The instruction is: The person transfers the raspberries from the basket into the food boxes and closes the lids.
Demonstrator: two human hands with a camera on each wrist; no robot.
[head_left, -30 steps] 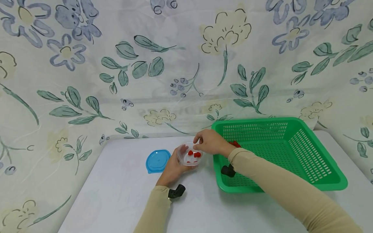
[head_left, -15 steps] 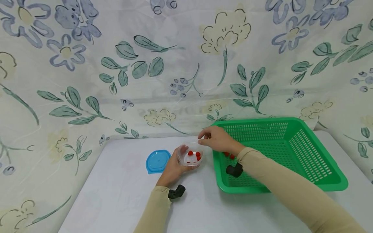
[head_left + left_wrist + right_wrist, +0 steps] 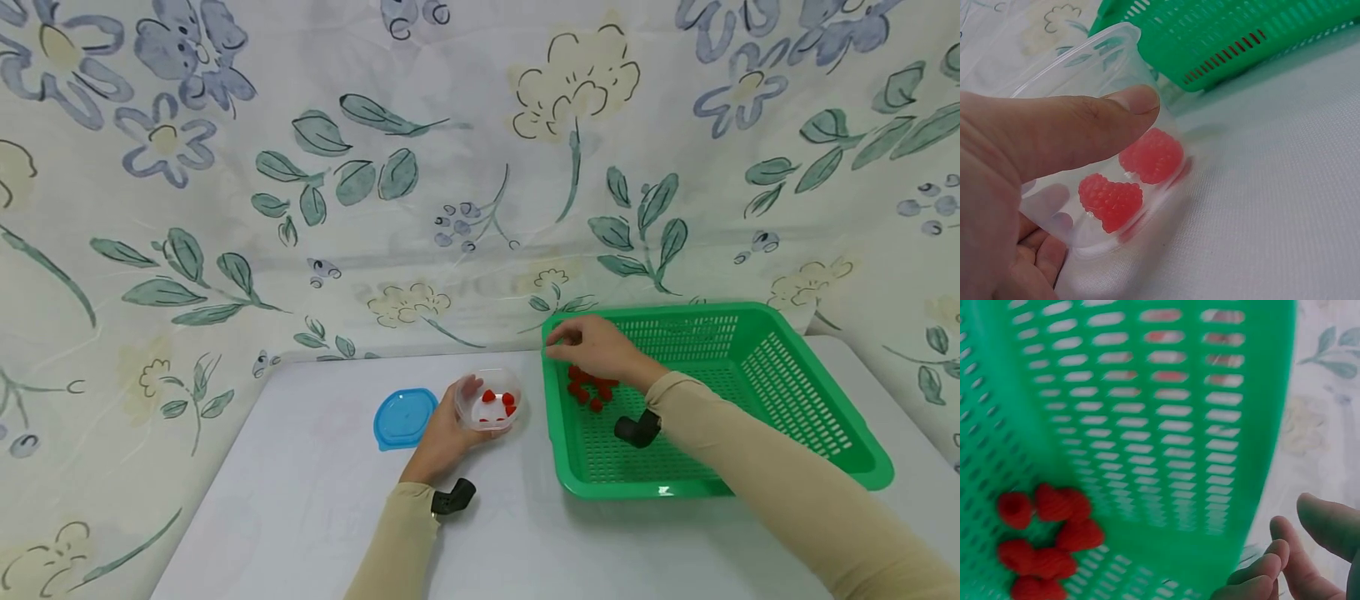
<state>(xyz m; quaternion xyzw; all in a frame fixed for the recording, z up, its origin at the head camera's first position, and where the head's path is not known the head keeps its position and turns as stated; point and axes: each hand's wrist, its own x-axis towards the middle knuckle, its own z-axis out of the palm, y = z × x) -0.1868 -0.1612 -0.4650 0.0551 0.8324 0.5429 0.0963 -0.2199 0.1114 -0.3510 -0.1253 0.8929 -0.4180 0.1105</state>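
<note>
My left hand (image 3: 442, 442) grips a clear plastic cup (image 3: 467, 412), with the thumb on its near side in the left wrist view. A few red raspberries (image 3: 1151, 156) lie at the bottom of the cup. Over the left rim of a green basket (image 3: 832, 417) hovers my right hand (image 3: 598, 346). Its thumb and fingers are apart with nothing between them in the right wrist view. Below it, several more raspberries (image 3: 1050, 503) are gathered at the basket's left end.
A blue lid (image 3: 405, 417) lies flat on the white table (image 3: 300, 500), left of the cup. The basket has slotted walls and stands at the right. Behind the table hangs a floral cloth (image 3: 480, 167).
My right hand has moved from above the cup rightward to the basket, uncovering the raspberries there. The left hand and cup have stayed in place.
</note>
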